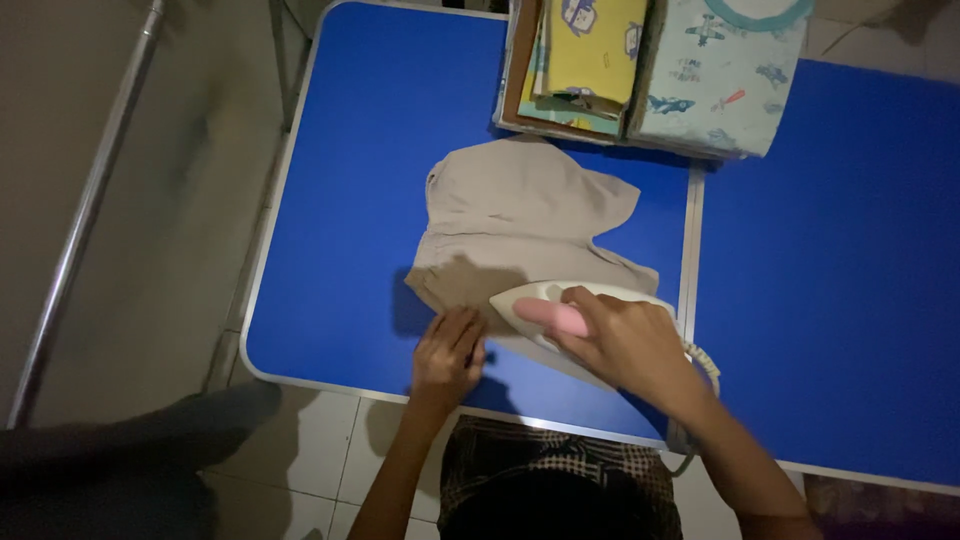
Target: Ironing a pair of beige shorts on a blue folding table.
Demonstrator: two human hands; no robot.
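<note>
Gripping iron (560, 318), right hand (625, 345), left hand (448, 355) flat on shorts (520, 225), blue table (370, 150), tiled floor (300, 460)

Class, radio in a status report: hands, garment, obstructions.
Right hand gripping iron. Left hand pinning beige shorts flat. Folded clothes stack beyond, apart.

Single head-worn view, aimed steeply down from above, blue table (380, 200) seen at arm's length, floor glimpsed at left.
</note>
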